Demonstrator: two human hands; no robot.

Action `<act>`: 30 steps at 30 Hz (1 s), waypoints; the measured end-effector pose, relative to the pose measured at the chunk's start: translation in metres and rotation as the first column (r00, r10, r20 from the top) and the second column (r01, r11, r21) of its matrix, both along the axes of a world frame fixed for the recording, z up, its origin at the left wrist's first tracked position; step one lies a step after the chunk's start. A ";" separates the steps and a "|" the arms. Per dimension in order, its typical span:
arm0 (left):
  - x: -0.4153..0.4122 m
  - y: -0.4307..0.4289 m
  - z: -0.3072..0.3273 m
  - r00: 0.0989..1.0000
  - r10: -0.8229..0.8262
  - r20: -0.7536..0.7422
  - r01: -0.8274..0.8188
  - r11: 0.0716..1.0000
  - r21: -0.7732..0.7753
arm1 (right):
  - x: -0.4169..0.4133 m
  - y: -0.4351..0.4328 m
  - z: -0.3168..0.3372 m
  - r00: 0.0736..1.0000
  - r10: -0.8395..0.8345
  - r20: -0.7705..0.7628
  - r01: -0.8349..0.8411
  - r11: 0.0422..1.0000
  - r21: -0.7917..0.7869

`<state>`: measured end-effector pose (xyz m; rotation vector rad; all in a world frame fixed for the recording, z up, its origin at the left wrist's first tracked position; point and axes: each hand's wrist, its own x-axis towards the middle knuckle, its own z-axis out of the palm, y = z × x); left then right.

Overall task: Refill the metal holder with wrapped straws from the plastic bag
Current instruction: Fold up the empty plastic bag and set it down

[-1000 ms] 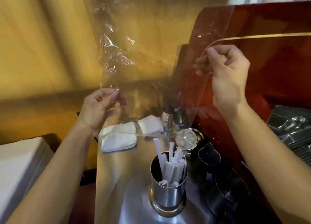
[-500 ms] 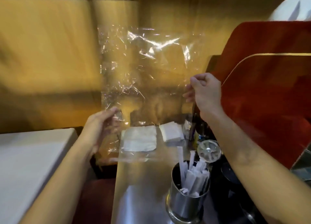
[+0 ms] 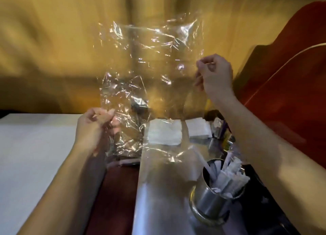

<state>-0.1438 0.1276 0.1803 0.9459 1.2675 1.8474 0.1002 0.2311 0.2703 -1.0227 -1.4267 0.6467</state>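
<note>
A clear, crinkled plastic bag point(image 3: 150, 72) is held up in the air in front of me, and I see no straws inside it. My left hand point(image 3: 95, 127) pinches its lower left edge. My right hand point(image 3: 214, 74) pinches its right edge, higher up. At the lower right, the round metal holder point(image 3: 210, 204) stands on the shiny metal counter point(image 3: 158, 199), filled with white paper-wrapped straws point(image 3: 227, 173) that stick out of its top. Both hands are above and to the left of the holder.
Two stacks of white napkins point(image 3: 165, 134) lie on the counter behind the bag. A white surface point(image 3: 31, 155) lies to the left, a dark red wooden panel point(image 3: 285, 97) to the right. Dark containers sit at the right edge beside the holder.
The bag came down from close overhead and now hangs fully in view. Both hands keep their hold on it. My view has swung left, so the holder sits further right.
</note>
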 end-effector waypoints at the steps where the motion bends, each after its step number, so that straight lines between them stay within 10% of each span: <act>1: -0.002 0.003 0.003 1.000 0.012 0.007 -0.012 1.000 0.022 | -0.002 0.000 0.008 1.000 0.009 -0.012 -0.008 1.000 0.025; 14: 0.002 0.043 0.022 0.988 -0.155 0.028 0.151 0.984 0.092 | 0.018 0.002 0.029 0.995 -0.081 -0.051 0.086 0.992 0.092; 30: -0.066 0.038 -0.014 0.899 -0.437 0.017 0.424 0.860 -0.284 | -0.012 0.002 -0.024 0.975 0.223 -0.011 -0.215 0.922 -0.324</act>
